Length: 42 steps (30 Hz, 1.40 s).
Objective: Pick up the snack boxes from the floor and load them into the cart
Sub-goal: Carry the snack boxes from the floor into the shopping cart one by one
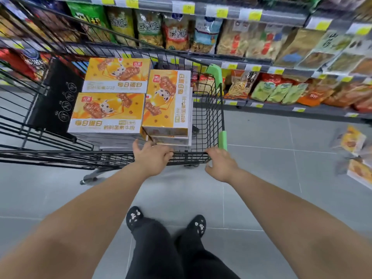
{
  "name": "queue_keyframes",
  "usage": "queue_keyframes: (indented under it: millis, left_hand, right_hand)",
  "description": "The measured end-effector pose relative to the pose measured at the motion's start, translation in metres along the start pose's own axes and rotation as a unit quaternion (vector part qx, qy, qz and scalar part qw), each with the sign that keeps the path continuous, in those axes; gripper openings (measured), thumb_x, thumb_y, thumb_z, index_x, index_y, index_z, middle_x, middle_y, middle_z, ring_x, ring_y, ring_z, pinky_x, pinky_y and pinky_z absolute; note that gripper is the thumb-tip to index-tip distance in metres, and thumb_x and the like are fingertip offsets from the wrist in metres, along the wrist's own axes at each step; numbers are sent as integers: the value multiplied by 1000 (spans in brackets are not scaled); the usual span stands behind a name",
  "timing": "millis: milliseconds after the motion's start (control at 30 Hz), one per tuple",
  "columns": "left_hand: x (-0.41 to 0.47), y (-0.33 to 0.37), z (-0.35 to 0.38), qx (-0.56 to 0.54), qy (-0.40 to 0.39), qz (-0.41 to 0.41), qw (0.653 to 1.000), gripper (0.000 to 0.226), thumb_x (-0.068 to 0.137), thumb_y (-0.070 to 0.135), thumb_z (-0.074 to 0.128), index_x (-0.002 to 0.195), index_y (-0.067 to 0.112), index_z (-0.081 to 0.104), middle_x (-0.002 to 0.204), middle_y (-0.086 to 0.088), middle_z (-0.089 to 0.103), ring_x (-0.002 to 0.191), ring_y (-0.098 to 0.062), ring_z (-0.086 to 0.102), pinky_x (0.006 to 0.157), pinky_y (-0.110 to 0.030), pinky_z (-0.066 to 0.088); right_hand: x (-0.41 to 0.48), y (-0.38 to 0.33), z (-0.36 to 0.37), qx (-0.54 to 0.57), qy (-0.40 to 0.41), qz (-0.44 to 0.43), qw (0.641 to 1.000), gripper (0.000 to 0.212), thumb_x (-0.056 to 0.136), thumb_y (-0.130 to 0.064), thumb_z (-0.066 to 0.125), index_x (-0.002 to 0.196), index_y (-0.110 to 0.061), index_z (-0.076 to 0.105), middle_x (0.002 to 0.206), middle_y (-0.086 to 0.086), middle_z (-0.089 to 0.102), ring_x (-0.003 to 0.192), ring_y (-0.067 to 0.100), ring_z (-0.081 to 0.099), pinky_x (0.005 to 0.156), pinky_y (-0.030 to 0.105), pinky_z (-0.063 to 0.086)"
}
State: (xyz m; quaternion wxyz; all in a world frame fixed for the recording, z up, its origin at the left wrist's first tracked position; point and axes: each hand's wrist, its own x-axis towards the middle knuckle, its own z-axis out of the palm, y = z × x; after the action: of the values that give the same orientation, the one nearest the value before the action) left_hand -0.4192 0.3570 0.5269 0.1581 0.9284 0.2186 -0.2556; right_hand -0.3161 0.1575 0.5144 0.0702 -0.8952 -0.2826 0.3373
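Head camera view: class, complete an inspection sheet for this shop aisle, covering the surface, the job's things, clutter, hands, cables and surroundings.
Surface: grey tiled floor.
Job's things: yellow-and-white cardboard snack boxes stacked in the black wire cart; more boxes, blurred, lying on the floor at the right.
Clutter: nothing seen.
Hands: left hand open, fingers at the cart's near rim; right hand open, at the rim's corner below the green handle grip.
Cables: nothing seen.
Surroundings: grey shelves of bagged snacks behind the cart.
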Motion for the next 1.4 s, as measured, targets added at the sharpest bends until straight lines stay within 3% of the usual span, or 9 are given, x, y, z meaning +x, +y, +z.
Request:
queue_keyframes:
  millis: [133, 267, 633, 833, 967, 1133, 1300, 1400]
  left_hand:
    - [12, 42, -7, 11, -36, 14, 999, 41, 102, 43, 22, 124, 37, 56, 135, 4, 55, 138, -25, 31, 111, -61, 6]
    - [26, 80, -15, 36, -74, 26, 996, 45, 102, 46, 19, 134, 35, 49, 141, 2, 50, 138, -27, 30, 110, -58, 14]
    - [76, 153, -28, 147, -111, 46, 982, 48, 103, 47, 20, 137, 23, 41, 139, -8, 52, 128, -30, 46, 100, -48, 35]
    - [98, 171, -41, 113, -133, 61, 983, 45, 102, 45, 21, 133, 26, 46, 140, -6, 49, 130, -29, 43, 102, -50, 33]
    - [110, 208, -43, 50, -98, 95, 989, 34, 95, 31, 39, 126, 22, 51, 136, -7, 54, 123, -32, 49, 97, -45, 39]
    - [115, 309, -56, -23, -63, 219, 973, 44, 90, 21, 48, 133, 15, 52, 139, -11, 52, 125, -30, 50, 102, -38, 43]
    - [115, 448, -61, -29, -94, 300, 949, 46, 95, 25, 46, 139, 15, 45, 148, -8, 42, 132, -27, 44, 106, -33, 39]
    - [110, 533, -54, -54, -86, 334, 937, 41, 95, 25, 46, 135, 19, 49, 143, -5, 48, 125, -24, 50, 99, -30, 40]
  right_hand:
    - [-4, 35, -9, -19, 0, 16, 1000, 68, 91, -27, 53, 150, -18, 21, 160, 5, 17, 149, 26, 5, 120, 39, 12]
    - [-1, 60, -18, -8, 5, 60, 998, 80, 93, -28, 51, 154, -19, 2, 163, 2, -2, 149, 27, -9, 121, 43, 7]
    - [19, 126, -56, 35, 13, 108, 993, 84, 90, -19, 53, 154, -11, -1, 163, 5, -3, 149, 26, -11, 123, 38, 3]
    - [23, 143, -73, 90, 33, 108, 990, 74, 93, -22, 53, 154, -14, 12, 162, 8, 5, 150, 25, -3, 122, 35, 6]
    - [8, 156, -84, 152, 80, 122, 978, 66, 94, -25, 53, 152, -19, 23, 162, 5, 11, 150, 22, 3, 121, 33, 9]
    - [-25, 207, -103, 213, 116, 162, 957, 50, 93, -21, 55, 141, -20, 44, 157, 6, 27, 147, 21, 16, 118, 29, 16]
    - [-80, 304, -125, 315, 191, 250, 895, 40, 91, -18, 55, 131, -18, 56, 142, 3, 43, 132, 21, 42, 104, 27, 33]
    - [-109, 369, -138, 365, 237, 287, 853, 36, 91, -14, 57, 126, -15, 60, 139, 5, 48, 123, 23, 50, 105, 29, 37]
